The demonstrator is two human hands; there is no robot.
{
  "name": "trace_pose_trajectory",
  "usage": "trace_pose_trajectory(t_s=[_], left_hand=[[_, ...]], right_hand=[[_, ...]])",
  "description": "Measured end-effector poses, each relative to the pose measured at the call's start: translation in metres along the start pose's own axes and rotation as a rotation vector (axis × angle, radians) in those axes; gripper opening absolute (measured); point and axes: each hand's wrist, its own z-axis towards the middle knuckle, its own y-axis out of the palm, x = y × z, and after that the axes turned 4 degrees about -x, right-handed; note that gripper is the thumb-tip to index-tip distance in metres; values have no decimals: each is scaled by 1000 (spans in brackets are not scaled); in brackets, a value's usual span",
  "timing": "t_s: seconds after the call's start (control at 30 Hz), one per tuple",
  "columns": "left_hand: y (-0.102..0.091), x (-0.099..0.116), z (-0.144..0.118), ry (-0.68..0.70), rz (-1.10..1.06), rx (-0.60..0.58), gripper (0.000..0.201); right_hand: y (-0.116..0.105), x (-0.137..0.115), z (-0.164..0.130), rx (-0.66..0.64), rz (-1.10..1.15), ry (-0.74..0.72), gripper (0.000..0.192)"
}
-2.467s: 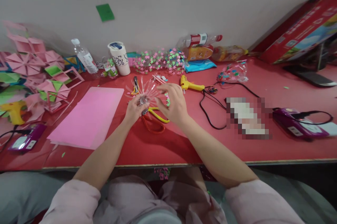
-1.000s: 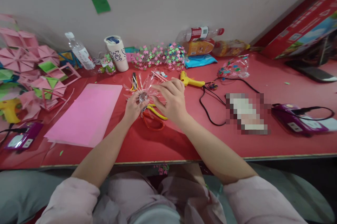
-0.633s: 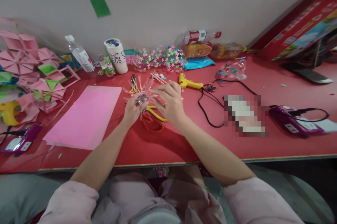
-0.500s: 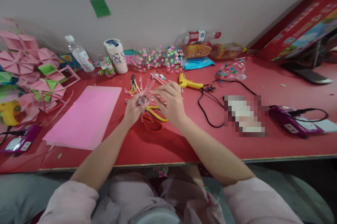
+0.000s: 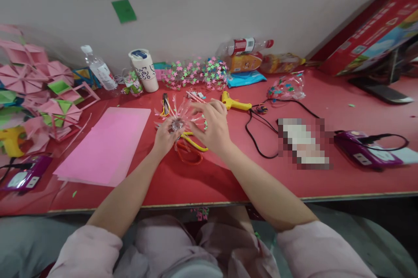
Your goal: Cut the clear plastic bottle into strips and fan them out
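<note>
My left hand (image 5: pixel 166 139) is closed around a clear plastic bottle piece cut into thin strips (image 5: pixel 177 125). Its strips fan outward above the table. My right hand (image 5: pixel 214 123) is just right of it, thumb and forefinger curved and apart beside the strips. Whether a fingertip touches a strip is hard to make out. Below the hands lie a yellow scissor-like handle (image 5: pixel 196 142) and an orange-red loop (image 5: pixel 190 158), partly hidden. Behind the strips is a small tool with dark and yellow parts (image 5: pixel 165 105).
Pink paper sheets (image 5: pixel 107 145) lie at left, near folded paper shapes (image 5: pixel 24 73). A yellow glue gun (image 5: pixel 237 103) and black cable (image 5: pixel 250 132) lie right of the hands. Behind stand a water bottle (image 5: pixel 102 71), a white cup (image 5: pixel 145 71) and star-covered plastic (image 5: pixel 196 73).
The fingers of my right hand have spread apart and the hand has shifted slightly. More strips show between the hands. My left hand stays in place with the bottle piece.
</note>
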Motion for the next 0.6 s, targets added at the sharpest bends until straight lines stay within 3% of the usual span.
trace_pose_trajectory(t_s=[0.3, 0.43, 0.6], left_hand=[[0, 1, 2, 51, -16, 109, 34], [-1, 0, 0, 70, 26, 52, 31], [-5, 4, -1, 181, 251, -18, 25]], right_hand=[[7, 3, -3, -70, -61, 44, 13], [9, 3, -5, -51, -55, 35, 9], [9, 2, -5, -23, -27, 43, 15]])
